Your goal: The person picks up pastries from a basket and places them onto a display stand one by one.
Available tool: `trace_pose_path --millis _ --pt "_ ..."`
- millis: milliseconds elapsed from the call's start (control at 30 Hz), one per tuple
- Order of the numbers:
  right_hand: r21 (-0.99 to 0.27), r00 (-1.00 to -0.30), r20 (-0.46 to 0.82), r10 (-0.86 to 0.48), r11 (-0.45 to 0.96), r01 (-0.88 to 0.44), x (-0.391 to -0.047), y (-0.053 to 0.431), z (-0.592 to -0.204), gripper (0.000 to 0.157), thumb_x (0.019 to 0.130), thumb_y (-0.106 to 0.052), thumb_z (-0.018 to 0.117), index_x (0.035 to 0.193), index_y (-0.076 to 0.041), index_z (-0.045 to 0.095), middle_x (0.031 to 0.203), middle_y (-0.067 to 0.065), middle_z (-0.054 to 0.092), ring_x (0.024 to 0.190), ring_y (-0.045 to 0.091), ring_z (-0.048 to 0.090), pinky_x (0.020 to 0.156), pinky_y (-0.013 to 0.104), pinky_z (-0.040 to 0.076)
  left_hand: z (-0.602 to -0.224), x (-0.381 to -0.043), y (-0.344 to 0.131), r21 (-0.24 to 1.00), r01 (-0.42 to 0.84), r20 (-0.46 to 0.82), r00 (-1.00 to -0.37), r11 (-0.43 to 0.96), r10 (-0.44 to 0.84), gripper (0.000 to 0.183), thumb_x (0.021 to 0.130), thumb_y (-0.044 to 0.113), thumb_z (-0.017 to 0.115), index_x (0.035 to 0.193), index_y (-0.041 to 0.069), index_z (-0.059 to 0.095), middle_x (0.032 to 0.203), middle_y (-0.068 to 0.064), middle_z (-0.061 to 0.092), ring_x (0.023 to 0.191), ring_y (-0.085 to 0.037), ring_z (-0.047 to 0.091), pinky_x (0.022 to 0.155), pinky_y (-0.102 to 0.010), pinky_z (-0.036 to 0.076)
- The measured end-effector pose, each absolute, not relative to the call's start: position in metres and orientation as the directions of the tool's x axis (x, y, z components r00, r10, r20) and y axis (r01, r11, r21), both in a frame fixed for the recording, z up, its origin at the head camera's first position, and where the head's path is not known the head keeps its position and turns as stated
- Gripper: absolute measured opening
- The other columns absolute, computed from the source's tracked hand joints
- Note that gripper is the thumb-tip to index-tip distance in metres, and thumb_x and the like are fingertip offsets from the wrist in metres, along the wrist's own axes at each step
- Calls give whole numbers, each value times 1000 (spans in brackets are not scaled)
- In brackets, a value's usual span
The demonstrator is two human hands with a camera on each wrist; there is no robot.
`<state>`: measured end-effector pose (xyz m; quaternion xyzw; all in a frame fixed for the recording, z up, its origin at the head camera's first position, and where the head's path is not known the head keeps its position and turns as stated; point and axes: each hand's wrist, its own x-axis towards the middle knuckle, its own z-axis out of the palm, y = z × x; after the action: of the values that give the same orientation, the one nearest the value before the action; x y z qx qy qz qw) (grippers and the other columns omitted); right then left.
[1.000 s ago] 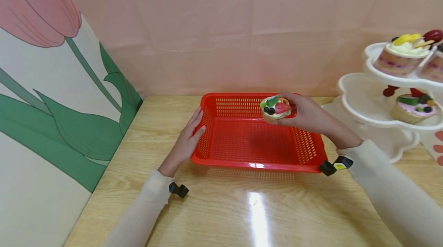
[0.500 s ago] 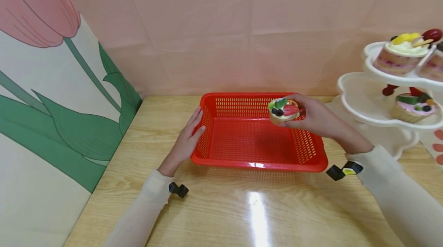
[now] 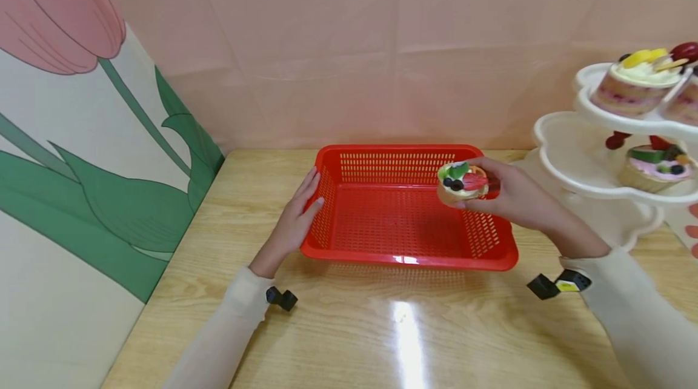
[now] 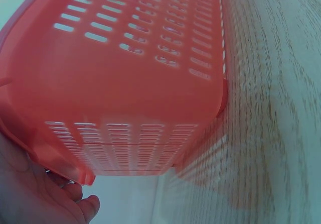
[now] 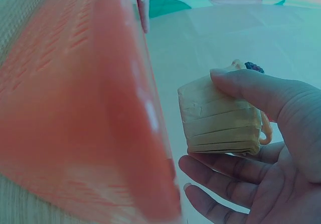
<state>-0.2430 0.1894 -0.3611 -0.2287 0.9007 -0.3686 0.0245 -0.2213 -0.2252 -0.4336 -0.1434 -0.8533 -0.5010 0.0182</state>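
Observation:
A fruit tart (image 3: 460,184) with berries, strawberry and green slices on top is gripped by my right hand (image 3: 515,195), above the right end of a red plastic basket (image 3: 403,260). The right wrist view has the pale pleated side of the tart (image 5: 218,116) between thumb and fingers, beside the basket's rim. At the basket's left end, my left hand (image 3: 297,219) rests with fairly straight fingers on the rim. Its fingertips (image 4: 89,206) appear under the rim in the left wrist view. Inside the basket only the bare perforated floor shows.
At the right stands a white tiered stand (image 3: 572,156) with scalloped plates. A layered cream cup (image 3: 635,89) sits on the upper tier and a pink-topped tart (image 3: 654,168) on the middle one. A pink curtain (image 3: 354,43) hangs behind the wooden table (image 3: 349,328).
My right hand has moved rightward and slightly nearer with the fruit tart, from over the basket's middle right to its right end. The left hand and basket stay in place.

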Motion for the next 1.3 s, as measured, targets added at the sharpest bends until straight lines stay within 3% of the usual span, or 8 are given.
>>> trace_pose_path --millis 333,533,867,1200,1300 --pt "-711 -939 77 -335 642 -287 -230 204 -361 69 78 -27 90 137 -11 56 111 8 70 89 19 66 69 25 58 -432 -221 -224 851 252 167 -962 461 218 58 109 22 46 162 13 24 170 6 11 155 -15 12 118 -50 26" --pt "-714 -928 125 -352 617 -331 -226 213 -363 67 80 -18 89 136 -3 56 110 14 69 83 12 65 66 22 56 -434 -222 -225 847 261 174 -959 463 221 58 109 22 46 162 14 24 170 7 11 155 -15 11 119 -51 25" --pt "-709 -951 127 -283 644 -287 -217 230 -364 63 78 -16 90 132 -6 59 104 7 70 81 10 67 68 19 54 -433 -221 -225 853 256 166 -959 455 229 58 110 22 46 163 17 23 170 7 10 155 -16 12 117 -52 29" --pt "-686 -958 144 -246 673 -276 -212 249 -372 68 76 -14 91 136 -12 59 103 -15 68 82 5 66 69 15 52 -434 -223 -227 859 231 137 -964 456 230 59 109 20 45 163 17 20 170 4 6 155 -19 9 117 -53 27" --pt "-689 -966 130 -225 680 -251 -211 256 -371 69 76 -14 91 137 -10 58 99 -20 67 80 3 66 66 16 52 -435 -224 -227 857 236 144 -963 458 228 58 110 21 45 163 18 21 170 7 8 155 -18 10 117 -53 28"
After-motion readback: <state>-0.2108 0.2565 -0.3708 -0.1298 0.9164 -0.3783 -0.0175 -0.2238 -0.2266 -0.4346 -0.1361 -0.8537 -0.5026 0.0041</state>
